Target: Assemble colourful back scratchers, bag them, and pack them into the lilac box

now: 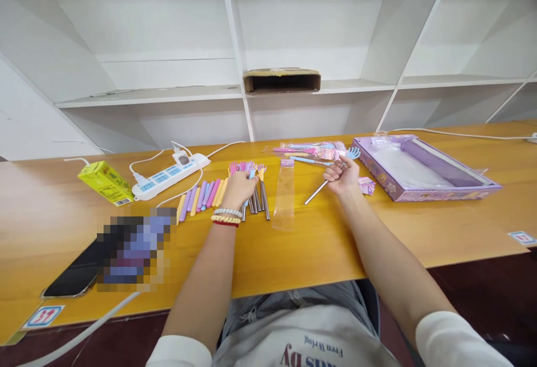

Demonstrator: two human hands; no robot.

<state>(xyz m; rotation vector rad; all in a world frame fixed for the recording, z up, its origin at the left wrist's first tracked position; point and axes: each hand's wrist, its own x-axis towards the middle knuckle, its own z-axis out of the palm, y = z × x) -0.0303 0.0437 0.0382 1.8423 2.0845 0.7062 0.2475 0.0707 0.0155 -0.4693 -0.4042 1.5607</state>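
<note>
Noted row of coloured handles (202, 194) on table (268, 260), just left of left hand. Found left hand (238, 191) bent down over claw-headed metal rods (265, 201), light-blue piece (251, 174) at fingertips; could not tell whether gripped. Judged step as handling rods singly, next move as calling for a light pinch, neighbours undisturbed. Saw clear sleeve (284, 199) lying between hands. Found right hand (343, 175) closed on blue-clawed rod (316, 193), slanted, left of purple box (444, 194).
</note>
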